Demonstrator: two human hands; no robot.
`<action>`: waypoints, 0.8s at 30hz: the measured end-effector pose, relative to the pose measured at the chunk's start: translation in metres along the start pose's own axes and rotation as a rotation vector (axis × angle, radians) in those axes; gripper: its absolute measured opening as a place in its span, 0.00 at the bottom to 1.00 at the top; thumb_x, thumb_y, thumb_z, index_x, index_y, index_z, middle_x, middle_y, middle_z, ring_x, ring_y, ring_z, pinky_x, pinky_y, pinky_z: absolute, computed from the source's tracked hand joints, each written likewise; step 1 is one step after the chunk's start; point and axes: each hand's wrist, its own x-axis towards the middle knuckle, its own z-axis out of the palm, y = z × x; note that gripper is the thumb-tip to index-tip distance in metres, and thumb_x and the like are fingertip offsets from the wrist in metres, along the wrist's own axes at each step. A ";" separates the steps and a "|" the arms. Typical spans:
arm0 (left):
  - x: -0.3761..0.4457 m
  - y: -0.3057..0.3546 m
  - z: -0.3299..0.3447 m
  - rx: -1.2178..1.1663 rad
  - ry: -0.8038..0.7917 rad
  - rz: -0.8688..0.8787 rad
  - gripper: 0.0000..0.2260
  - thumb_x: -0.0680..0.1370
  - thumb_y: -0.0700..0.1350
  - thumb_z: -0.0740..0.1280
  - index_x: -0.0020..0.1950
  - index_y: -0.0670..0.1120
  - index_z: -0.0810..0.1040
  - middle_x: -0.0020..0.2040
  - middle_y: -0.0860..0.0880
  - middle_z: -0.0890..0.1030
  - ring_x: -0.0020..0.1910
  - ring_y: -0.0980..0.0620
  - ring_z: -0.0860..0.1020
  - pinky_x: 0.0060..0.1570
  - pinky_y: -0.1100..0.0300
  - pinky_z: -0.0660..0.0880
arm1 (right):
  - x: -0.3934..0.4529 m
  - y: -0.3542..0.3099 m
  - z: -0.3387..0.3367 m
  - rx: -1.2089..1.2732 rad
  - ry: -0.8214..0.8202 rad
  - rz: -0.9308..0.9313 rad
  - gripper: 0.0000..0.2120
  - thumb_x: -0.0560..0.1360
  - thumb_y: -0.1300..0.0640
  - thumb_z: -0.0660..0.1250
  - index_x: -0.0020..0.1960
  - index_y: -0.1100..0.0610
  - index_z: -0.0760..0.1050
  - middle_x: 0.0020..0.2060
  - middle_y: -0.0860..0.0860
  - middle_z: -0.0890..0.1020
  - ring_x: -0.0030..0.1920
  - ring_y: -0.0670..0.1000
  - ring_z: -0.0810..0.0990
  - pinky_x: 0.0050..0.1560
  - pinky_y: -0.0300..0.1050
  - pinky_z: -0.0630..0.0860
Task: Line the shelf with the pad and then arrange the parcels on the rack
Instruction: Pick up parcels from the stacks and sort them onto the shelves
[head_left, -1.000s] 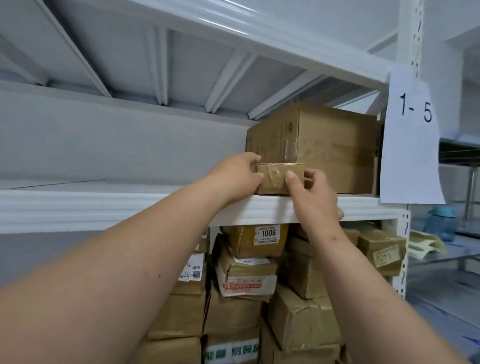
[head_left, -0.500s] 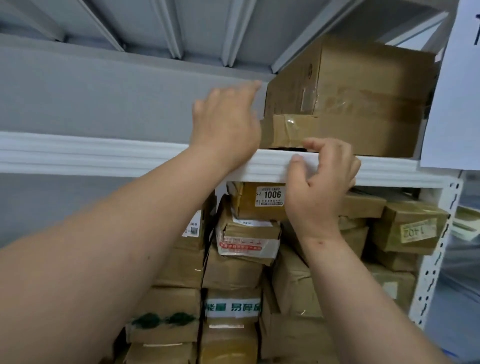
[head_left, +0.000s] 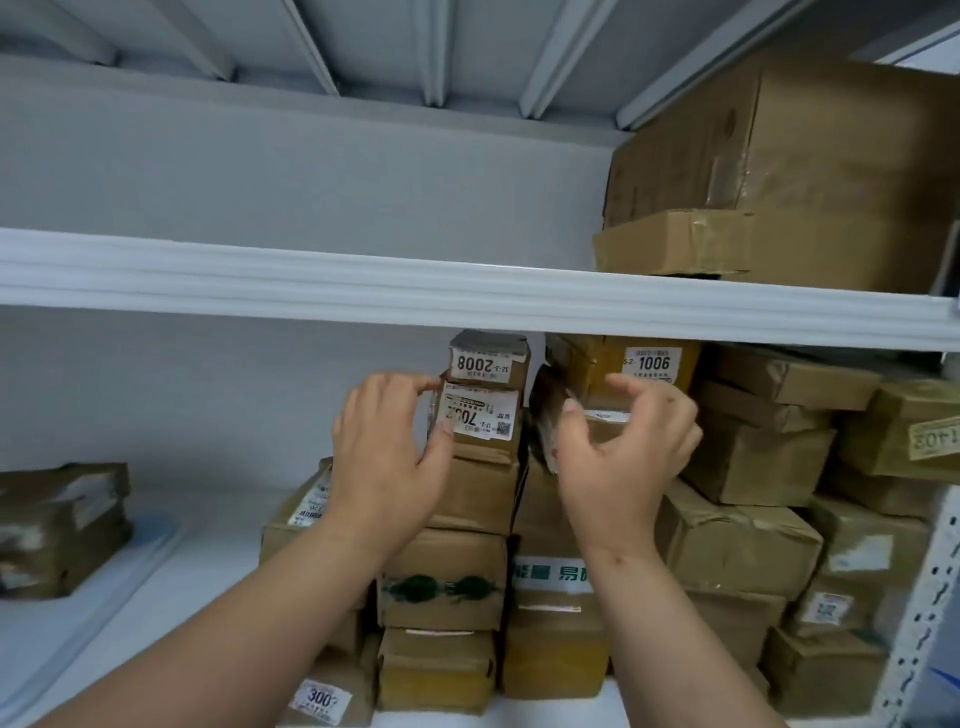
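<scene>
Head view: left hand and right hand spread, empty, near stacked parcels under shelf. Best to clasp one parcel by both sides, lift clear, avoid toppling neighbours.

We see white metal rack, two levels. Upper shelf: large cardboard box at right end, small flat taped parcel at its near left corner, touching it; rest of shelf bare. Lower shelf: stacked brown parcels fill middle and right, reaching nearly to upper shelf; lone dark parcel far left, resting on pale pad.
</scene>
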 end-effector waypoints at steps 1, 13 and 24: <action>0.001 -0.001 -0.001 0.021 -0.053 -0.029 0.18 0.76 0.50 0.63 0.64 0.48 0.73 0.57 0.53 0.72 0.60 0.50 0.70 0.60 0.48 0.70 | 0.005 0.003 -0.001 -0.030 0.012 0.081 0.20 0.71 0.50 0.72 0.60 0.53 0.71 0.60 0.51 0.69 0.64 0.54 0.65 0.65 0.56 0.67; 0.036 0.034 0.030 -0.023 -0.173 -0.308 0.34 0.75 0.53 0.70 0.76 0.52 0.57 0.74 0.45 0.60 0.72 0.43 0.59 0.71 0.47 0.59 | 0.076 0.024 0.002 -0.158 -0.215 0.474 0.60 0.60 0.34 0.77 0.78 0.56 0.47 0.76 0.59 0.57 0.76 0.61 0.54 0.75 0.61 0.58; 0.019 0.056 0.056 0.266 -0.108 -0.147 0.30 0.74 0.58 0.67 0.73 0.54 0.60 0.74 0.45 0.56 0.74 0.44 0.52 0.72 0.44 0.51 | 0.061 0.048 -0.009 -0.020 -0.154 0.306 0.54 0.63 0.45 0.76 0.78 0.51 0.47 0.71 0.56 0.61 0.72 0.58 0.62 0.73 0.59 0.63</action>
